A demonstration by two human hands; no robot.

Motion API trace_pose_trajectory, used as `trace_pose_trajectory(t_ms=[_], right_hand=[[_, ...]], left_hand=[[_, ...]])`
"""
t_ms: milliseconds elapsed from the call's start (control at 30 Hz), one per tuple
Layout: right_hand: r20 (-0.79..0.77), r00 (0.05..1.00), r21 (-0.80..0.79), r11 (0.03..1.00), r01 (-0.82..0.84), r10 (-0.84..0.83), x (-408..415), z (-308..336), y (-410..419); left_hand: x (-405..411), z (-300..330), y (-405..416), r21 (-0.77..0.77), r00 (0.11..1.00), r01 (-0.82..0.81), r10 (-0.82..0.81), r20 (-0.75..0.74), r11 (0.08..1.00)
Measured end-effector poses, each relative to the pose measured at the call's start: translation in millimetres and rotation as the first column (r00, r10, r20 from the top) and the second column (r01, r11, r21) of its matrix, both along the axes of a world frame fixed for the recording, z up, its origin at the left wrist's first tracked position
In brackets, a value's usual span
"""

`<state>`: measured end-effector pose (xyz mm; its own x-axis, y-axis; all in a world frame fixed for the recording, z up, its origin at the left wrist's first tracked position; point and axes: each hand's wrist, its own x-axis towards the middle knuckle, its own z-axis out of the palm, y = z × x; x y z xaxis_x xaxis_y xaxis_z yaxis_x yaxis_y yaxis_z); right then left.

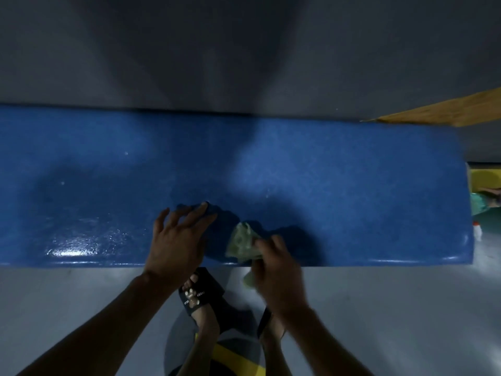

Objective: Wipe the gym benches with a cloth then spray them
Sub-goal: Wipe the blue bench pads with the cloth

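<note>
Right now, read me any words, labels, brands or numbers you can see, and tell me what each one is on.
No text here can be read for certain.
Black sandal strap: white lettering, seen at an angle and too small and blurred to read.
Blue bench: no print or label visible.
Green cloth in the right hand: no writing visible.
Items past the bench's right end: too dim and cut off to show any text.
</note>
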<state>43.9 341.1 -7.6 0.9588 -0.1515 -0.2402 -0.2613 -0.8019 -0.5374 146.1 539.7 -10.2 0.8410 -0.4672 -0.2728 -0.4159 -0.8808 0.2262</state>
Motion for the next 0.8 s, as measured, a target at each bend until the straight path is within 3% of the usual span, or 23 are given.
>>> trace_pose_trajectory(t_ms=[67,200,300,467,600,700,800], right_hand=[[0.008,0.997,-0.11,0.991,0.073,-0.073,-1,-1,-47],[0.026,0.904,-0.276,0.866,0.416,-0.426,-16,8,-146],[0.028,0.842,-0.301,0.799,0.521,-0.538,-19,2,-131],[0.134,0.895,-0.096,0.894,0.438,-0.425,18,-22,32],[0.115,0.99,0.018,0.997,0.074,-0.076,33,-16,123],[0.073,0.99,0.076,0.99,-0.123,0.117,37,-12,108],[0.084,0.994,0.0,0.998,-0.064,0.063,32,-9,29]], left_hand=[[2,0,7,-0.035,1.0,0.01,-0.01,0.004,0.999],[6,-3,19,-0.127,0.999,0.03,-0.031,-0.008,0.991],[8,-3,28,-0.191,1.0,0.019,-0.017,0.011,0.981],[9,5,46,-0.203,1.0,-0.02,0.019,-0.004,0.979],[16,14,53,-0.2,0.997,-0.078,0.074,-0.028,0.977],[20,14,58,-0.198,0.995,-0.097,0.095,-0.02,0.975],[24,10,63,-0.205,0.995,-0.098,0.097,-0.013,0.974]])
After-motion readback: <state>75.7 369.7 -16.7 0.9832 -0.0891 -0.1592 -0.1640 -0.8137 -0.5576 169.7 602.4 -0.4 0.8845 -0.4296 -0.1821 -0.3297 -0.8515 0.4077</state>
